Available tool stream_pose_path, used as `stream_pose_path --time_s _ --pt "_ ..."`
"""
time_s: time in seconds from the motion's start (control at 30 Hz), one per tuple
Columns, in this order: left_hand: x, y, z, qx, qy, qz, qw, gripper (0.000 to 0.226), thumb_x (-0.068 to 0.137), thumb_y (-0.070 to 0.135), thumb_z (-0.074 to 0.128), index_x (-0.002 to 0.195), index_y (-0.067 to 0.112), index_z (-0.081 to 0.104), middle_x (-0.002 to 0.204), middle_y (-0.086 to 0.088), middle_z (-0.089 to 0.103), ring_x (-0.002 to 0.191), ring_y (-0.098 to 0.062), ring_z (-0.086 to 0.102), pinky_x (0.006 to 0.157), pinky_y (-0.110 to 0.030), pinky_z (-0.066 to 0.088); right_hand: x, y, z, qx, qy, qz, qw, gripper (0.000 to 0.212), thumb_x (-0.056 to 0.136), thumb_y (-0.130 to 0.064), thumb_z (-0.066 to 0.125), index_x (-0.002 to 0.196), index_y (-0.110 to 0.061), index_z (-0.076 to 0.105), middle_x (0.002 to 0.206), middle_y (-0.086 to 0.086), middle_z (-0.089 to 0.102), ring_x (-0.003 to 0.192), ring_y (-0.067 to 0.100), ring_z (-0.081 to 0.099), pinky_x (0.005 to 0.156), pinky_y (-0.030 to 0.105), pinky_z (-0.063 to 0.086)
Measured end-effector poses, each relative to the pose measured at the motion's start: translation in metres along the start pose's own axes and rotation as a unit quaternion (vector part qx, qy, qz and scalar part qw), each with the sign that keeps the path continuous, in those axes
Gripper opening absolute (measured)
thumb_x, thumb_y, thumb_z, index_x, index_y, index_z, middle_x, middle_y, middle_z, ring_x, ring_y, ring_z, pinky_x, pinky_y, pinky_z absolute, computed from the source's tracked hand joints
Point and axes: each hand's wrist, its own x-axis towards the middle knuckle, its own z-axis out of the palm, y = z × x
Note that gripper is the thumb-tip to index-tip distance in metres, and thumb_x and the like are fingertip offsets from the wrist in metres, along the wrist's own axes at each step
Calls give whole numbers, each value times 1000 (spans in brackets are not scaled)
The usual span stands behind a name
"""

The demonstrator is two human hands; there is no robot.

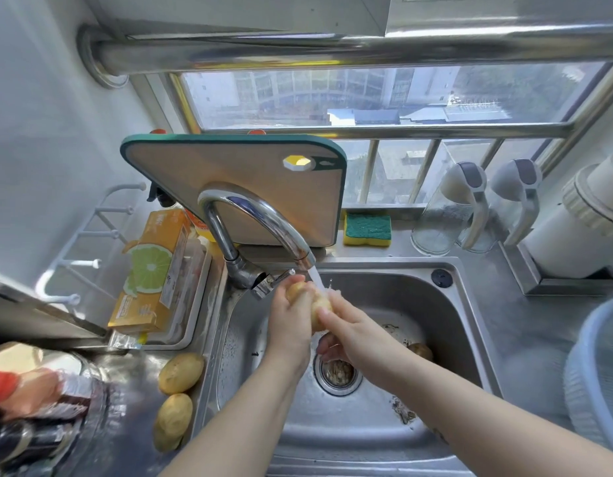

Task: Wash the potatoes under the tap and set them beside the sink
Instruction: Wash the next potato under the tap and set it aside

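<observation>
Head view, left to right: two washed potatoes lie at lower left beside the sink; at centre I see my left hand and right hand pressed around a potato under the tap. Wet, it could slip toward another potato by the drain; the sponge sits clear, upper right.
</observation>
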Motion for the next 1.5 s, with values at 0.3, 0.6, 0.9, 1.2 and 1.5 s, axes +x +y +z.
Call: stream_pose_path --time_s 0.3,0.6,0.9,1.2,1.5 --pt "-5 2 -4 -57 -17 -87 994 35 101 36 33 102 16 63 94 -7 73 85 -30 66 73 -41 54 -2 -10 -13 82 -16 20 996 33 85 -3 64 112 -22 61 91 11 64 71 14 60 65 18 53" --pt "-22 9 -14 -8 -132 -58 990 34 92 5 53 119 25 46 113 -12 61 91 -29 67 69 -36 56 -8 -15 -30 -4 -35 27 999 42 80 -7 72 120 -13 62 98 19 70 79 19 68 71 24 58" --pt "-11 11 12 -85 63 -118 987 16 90 20 53 91 10 66 81 -9 71 64 -20 65 55 -28 53 -14 -5 -14 -318 128 -175 923 54 70 -22 80 119 -32 61 84 -10 67 65 -4 59 65 6 42" --pt "-3 22 7 -143 -26 -325 935 40 99 32 31 98 5 60 89 -21 65 84 -31 60 67 -45 52 -4 11 -41 -515 125 -347 774 58 70 -3 67 122 -27 57 121 -8 65 91 21 67 76 32 57" --pt "-5 29 27 -175 49 -162 970 28 98 6 37 80 8 59 68 -10 65 63 -21 61 59 -32 52 8 -4 -28 -166 144 -106 970 41 88 -30 63 128 -25 58 118 -8 65 108 7 61 99 32 47"
